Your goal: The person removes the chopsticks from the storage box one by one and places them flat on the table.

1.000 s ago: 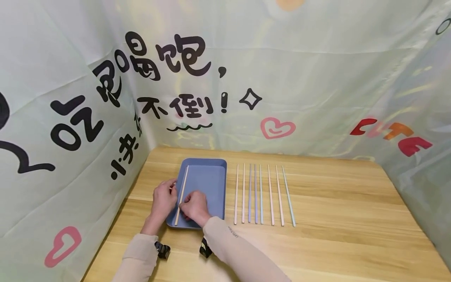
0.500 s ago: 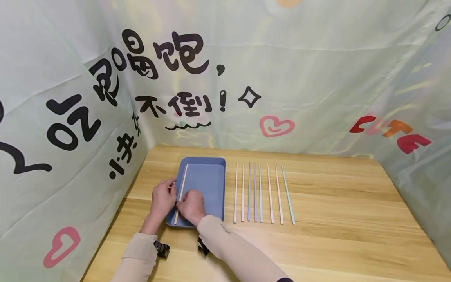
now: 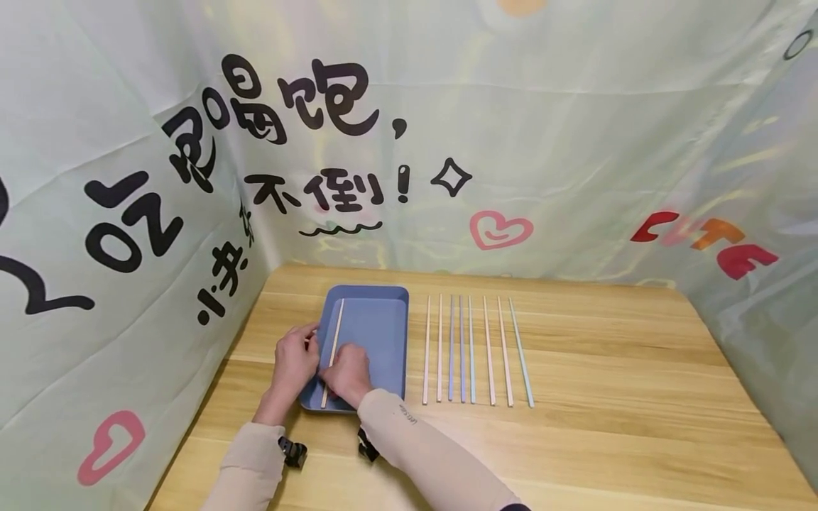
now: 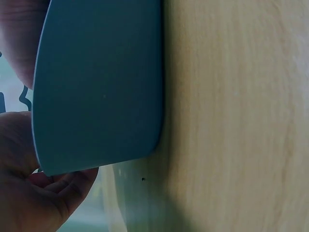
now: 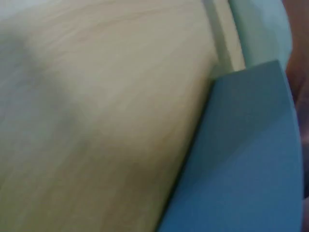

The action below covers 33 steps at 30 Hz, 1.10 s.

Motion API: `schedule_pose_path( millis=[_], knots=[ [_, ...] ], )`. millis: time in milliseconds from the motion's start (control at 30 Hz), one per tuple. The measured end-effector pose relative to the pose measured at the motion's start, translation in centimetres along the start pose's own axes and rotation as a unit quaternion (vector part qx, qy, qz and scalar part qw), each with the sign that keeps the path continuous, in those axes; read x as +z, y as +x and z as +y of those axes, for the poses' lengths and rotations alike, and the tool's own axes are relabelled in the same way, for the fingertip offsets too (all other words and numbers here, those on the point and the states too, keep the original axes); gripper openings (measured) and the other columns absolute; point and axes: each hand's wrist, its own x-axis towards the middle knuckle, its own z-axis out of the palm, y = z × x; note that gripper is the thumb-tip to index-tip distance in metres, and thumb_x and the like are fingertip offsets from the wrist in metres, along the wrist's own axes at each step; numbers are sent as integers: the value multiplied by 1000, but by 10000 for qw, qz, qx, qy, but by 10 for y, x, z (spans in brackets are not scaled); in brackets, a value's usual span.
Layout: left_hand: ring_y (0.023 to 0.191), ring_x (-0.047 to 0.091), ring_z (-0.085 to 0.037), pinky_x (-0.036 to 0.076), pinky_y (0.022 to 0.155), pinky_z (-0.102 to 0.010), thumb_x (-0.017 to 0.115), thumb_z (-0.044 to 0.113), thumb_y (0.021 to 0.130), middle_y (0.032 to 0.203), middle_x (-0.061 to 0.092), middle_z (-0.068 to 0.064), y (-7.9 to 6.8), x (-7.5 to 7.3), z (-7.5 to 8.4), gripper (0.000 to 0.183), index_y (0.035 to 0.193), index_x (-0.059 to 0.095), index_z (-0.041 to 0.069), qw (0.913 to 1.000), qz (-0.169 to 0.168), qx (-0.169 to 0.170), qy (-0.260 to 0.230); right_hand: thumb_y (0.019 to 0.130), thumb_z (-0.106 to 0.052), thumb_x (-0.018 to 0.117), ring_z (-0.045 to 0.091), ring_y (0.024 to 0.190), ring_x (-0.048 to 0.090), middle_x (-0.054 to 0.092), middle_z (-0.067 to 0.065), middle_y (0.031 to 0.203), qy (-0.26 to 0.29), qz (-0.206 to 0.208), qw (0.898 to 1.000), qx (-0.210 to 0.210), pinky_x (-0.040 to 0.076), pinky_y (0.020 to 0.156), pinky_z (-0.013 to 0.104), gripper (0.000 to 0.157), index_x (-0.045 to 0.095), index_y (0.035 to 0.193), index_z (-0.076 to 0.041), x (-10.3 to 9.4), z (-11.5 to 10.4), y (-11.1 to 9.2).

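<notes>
A pale wooden-coloured chopstick (image 3: pixel 337 326) lies lengthwise along the left side of a blue rectangular tray (image 3: pixel 383 348). My right hand (image 3: pixel 348 372) reaches into the tray and pinches the chopstick near its lower part; the fingertips are partly hidden beneath the hand. My left hand (image 3: pixel 296 362) grips the tray's left rim, thumb and fingers on either side of it. In the left wrist view, the tray's outer front wall (image 4: pixel 101 96) fills the middle, with the left hand (image 4: pixel 38 188) at its corner. The right wrist view is blurred and shows the tray's wall (image 5: pixel 241 154).
Right of the tray, several chopsticks lie side by side on the wooden table (image 3: pixel 607 369): pink ones (image 3: pixel 426 348), purple-blue ones (image 3: pixel 451 348) and light blue ones (image 3: pixel 521 348). A printed cloth (image 3: pixel 575 142) hangs around the back and sides.
The chopstick in the tray has shifted slightly right, away from the left wall. My right hand moved a little left at first, then stayed. The left hand keeps its place at the rim.
</notes>
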Motion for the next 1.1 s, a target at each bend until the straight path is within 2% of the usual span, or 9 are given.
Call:
schedule_pose_path(
  millis=[133, 233, 400, 600, 800, 1100],
  knots=[
    [80, 73, -33, 58, 73, -48, 63, -7, 92, 92, 73, -21, -2, 1, -1, 31, 122, 73, -10, 9999, 108, 126, 44, 81, -3, 81, 20, 36, 63, 60, 8, 42, 336, -302, 9979, 470, 49, 36, 28, 44, 54, 46, -10, -5, -1, 1],
    [80, 73, -34, 58, 73, -49, 63, -6, 93, 93, 74, -22, -2, 2, -1, 30, 121, 73, -10, 9996, 141, 207, 96, 81, -5, 83, 21, 36, 64, 61, 10, 43, 346, -378, 9965, 666, 51, 38, 30, 44, 57, 45, -8, -7, -3, 1],
    [82, 73, -34, 58, 74, -49, 63, -6, 94, 94, 74, -23, -1, 1, -2, 30, 122, 72, -10, 9997, 81, 194, 120, 82, -6, 81, 20, 33, 61, 57, 6, 39, 190, -335, 9975, 589, 49, 35, 29, 44, 59, 44, -8, -9, -5, -1],
    [82, 73, -35, 58, 75, -50, 62, -6, 93, 94, 74, -23, -1, 1, -3, 31, 122, 72, -11, 9998, 62, 183, 96, 84, -7, 79, 12, 27, 50, 49, -1, 34, -206, -246, 9985, 445, 44, 34, 27, 44, 58, 46, -10, -5, -2, 0],
    [84, 73, -36, 59, 77, -50, 62, -4, 95, 95, 73, -23, -2, 2, -2, 31, 124, 72, -10, 10000, -19, 12, 7, 85, -13, 80, 9, 25, 46, 49, 1, 34, -393, -300, 9981, 379, 43, 33, 27, 43, 59, 47, -9, -9, 1, 1],
    [86, 72, -34, 59, 76, -48, 62, -5, 97, 98, 72, -23, -3, 0, -1, 32, 128, 70, -9, 9998, -171, -100, 40, 87, -25, 82, 11, 32, 50, 53, -1, 40, -119, -525, 9949, 848, 49, 38, 30, 47, 59, 48, -13, -35, 7, 3]
  ],
)
